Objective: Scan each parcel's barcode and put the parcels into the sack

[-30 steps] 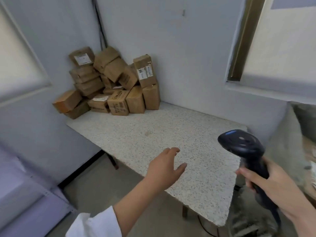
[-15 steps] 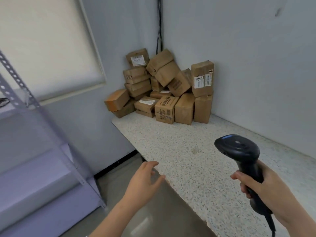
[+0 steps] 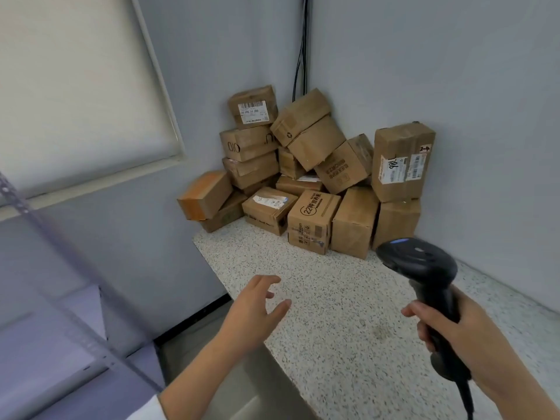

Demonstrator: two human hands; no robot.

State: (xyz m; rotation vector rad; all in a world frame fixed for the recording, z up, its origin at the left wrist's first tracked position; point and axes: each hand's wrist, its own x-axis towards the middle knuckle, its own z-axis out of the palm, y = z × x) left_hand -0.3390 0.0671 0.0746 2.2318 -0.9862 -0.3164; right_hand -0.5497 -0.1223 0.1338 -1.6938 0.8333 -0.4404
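Observation:
Several brown cardboard parcels [image 3: 309, 183] are piled in the far corner of a speckled table [image 3: 339, 322], some with white barcode labels. The nearest one [image 3: 312, 221] carries a round printed mark. My right hand [image 3: 460, 334] grips the handle of a black barcode scanner [image 3: 421, 268], its head pointing toward the pile. My left hand [image 3: 254, 310] hovers over the table's left edge with fingers loosely spread and nothing in it, well short of the parcels. No sack is in view.
Grey walls meet behind the pile, with black cables [image 3: 301, 56] running down the corner. A window with a white blind [image 3: 75, 86] is on the left. A grey metal shelf frame [image 3: 60, 313] stands at the lower left, beside the floor gap.
The view has swung left, bringing the parcels nearer and more central. My left hand moved forward over the table's edge. The scanner stays gripped in my right hand.

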